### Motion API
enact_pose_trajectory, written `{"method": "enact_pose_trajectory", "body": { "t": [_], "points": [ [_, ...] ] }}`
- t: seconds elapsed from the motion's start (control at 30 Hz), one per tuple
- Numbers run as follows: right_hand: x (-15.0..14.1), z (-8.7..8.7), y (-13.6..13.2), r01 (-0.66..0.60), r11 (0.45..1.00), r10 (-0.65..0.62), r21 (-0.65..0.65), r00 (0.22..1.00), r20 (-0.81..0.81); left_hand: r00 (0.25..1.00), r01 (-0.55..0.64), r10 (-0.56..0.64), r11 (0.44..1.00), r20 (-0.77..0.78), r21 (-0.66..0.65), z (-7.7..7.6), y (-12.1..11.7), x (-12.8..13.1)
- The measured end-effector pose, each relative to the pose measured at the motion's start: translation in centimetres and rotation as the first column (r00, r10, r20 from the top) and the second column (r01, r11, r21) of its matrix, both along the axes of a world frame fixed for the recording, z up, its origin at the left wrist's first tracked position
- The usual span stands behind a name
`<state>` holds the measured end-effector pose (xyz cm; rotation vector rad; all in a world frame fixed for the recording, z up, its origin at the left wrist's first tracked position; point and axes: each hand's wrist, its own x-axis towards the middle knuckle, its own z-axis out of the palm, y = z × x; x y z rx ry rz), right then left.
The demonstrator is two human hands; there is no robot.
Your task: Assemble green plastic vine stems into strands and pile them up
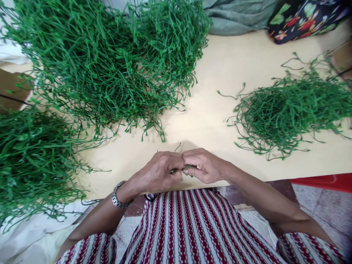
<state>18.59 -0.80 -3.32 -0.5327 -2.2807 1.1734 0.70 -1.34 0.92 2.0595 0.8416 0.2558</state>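
Observation:
Near the table's front edge, my left hand and my right hand meet with fingers closed in a pinch. Between them are bits of a thin green stem, mostly covered by the fingers. One thin dark end pokes up above the knuckles. A large heap of long green stems with small forked tips lies beyond my left hand. A smaller pile of the same stems is to the right of my right hand. My left wrist wears a metal watch.
Another stem pile hangs over the pale table at its left edge. At the back lie a grey-green cloth and a dark floral cloth. Something red is below the right edge. Brown cardboard sits at left.

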Motion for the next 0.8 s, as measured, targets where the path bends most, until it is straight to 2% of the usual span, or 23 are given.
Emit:
{"method": "enact_pose_trajectory", "body": {
  "t": [0.17, 0.23, 0.33, 0.4, 0.5, 0.57, 0.63, 0.73, 0.8],
  "points": [
    [1.0, 0.6, 0.3, -0.069, 0.995, 0.062, 0.066, 0.993, 0.099, 0.999, -0.019, 0.022, 0.993, 0.031, -0.116, 0.0, 0.4, -0.6],
    [1.4, 1.0, 0.6, 0.001, 0.998, -0.006, 0.064, 0.997, 0.073, 0.995, -0.068, 0.077, 0.986, 0.057, -0.155, 0.0, 0.7, -1.1],
    [1.1, 1.3, 0.9, 0.160, 0.987, -0.160, 0.021, 0.987, -0.021, 0.962, -0.200, 0.230, 0.960, 0.149, -0.194, -0.2, 0.9, -1.3],
    [0.5, 1.1, 0.6, 0.232, 0.971, -0.236, -0.055, 0.969, -0.072, 0.906, -0.306, 0.354, 0.927, 0.231, -0.217, -0.5, 0.8, -1.1],
    [-0.7, 0.2, -0.2, 0.305, 0.931, -0.325, -0.199, 0.942, -0.079, 0.794, -0.450, 0.526, 0.845, 0.304, -0.289, -1.3, 0.3, -0.4],
    [-1.3, -0.3, -0.8, 0.339, 0.889, -0.374, -0.307, 0.925, -0.064, 0.720, -0.506, 0.611, 0.787, 0.330, -0.353, -2.0, -0.1, 0.1],
    [-1.7, -0.6, -1.2, 0.371, 0.824, -0.436, -0.429, 0.898, -0.062, 0.672, -0.524, 0.651, 0.755, 0.353, -0.395, -2.6, -0.4, 0.3],
    [-1.8, -0.6, -1.3, 0.362, 0.731, -0.485, -0.579, 0.872, -0.068, 0.674, -0.524, 0.633, 0.773, 0.381, -0.357, -2.8, -0.5, 0.3],
    [-1.6, -0.4, -1.1, 0.342, 0.727, -0.458, -0.596, 0.888, -0.048, 0.726, -0.514, 0.568, 0.822, 0.387, -0.244, -2.5, -0.5, 0.1]
  ]
}}
